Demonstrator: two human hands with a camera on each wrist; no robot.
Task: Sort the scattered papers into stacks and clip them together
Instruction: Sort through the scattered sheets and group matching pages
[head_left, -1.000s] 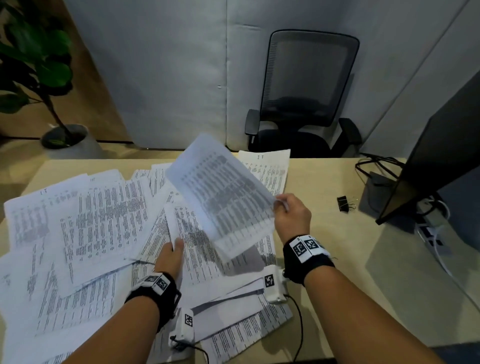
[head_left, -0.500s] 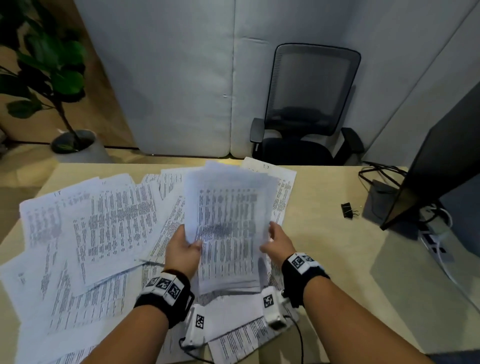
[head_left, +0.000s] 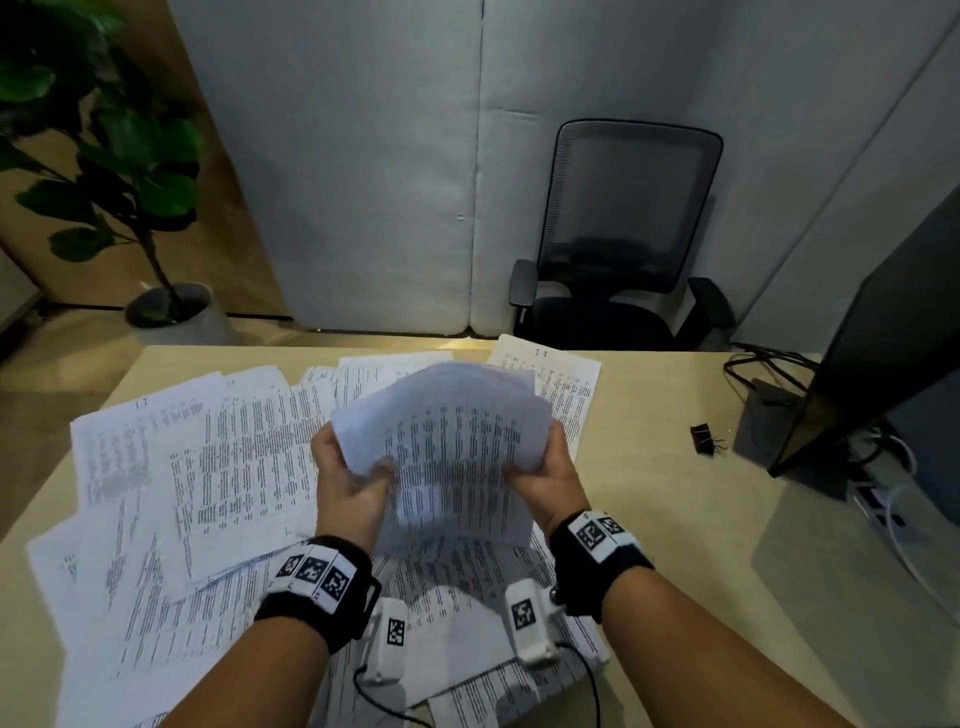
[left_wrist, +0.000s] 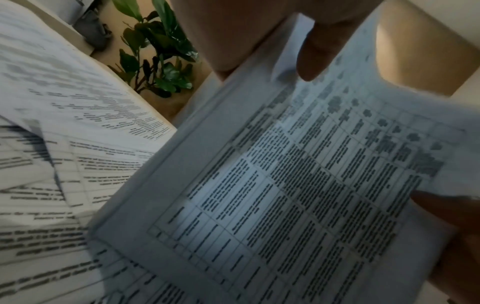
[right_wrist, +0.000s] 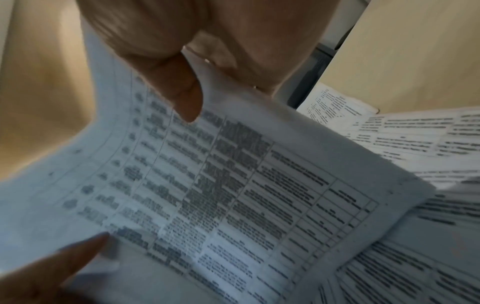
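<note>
I hold a small bundle of printed sheets (head_left: 452, 452) upright above the desk. My left hand (head_left: 353, 475) grips its left edge, thumb on the front. On the other side my right hand (head_left: 545, 475) grips the right edge the same way. The left wrist view shows the bundle (left_wrist: 285, 185) close up with a thumb on top. In the right wrist view the printed table on the bundle (right_wrist: 221, 195) fills the frame, with my right thumb pressed on it. Many more printed sheets (head_left: 208, 467) lie scattered and overlapping on the wooden desk (head_left: 675, 519). A black binder clip (head_left: 704, 439) lies on the desk to the right.
A dark monitor (head_left: 883, 353) stands at the right with its base and cables (head_left: 769, 364) behind it. A power strip (head_left: 878, 499) lies near the right edge. An office chair (head_left: 623, 244) stands beyond the desk, a potted plant (head_left: 119, 171) at the far left.
The right hand swung its sheet to upright in front of me. The left hand rose from the pile and took the left edge, so both hands now hold the bundle, raised slightly.
</note>
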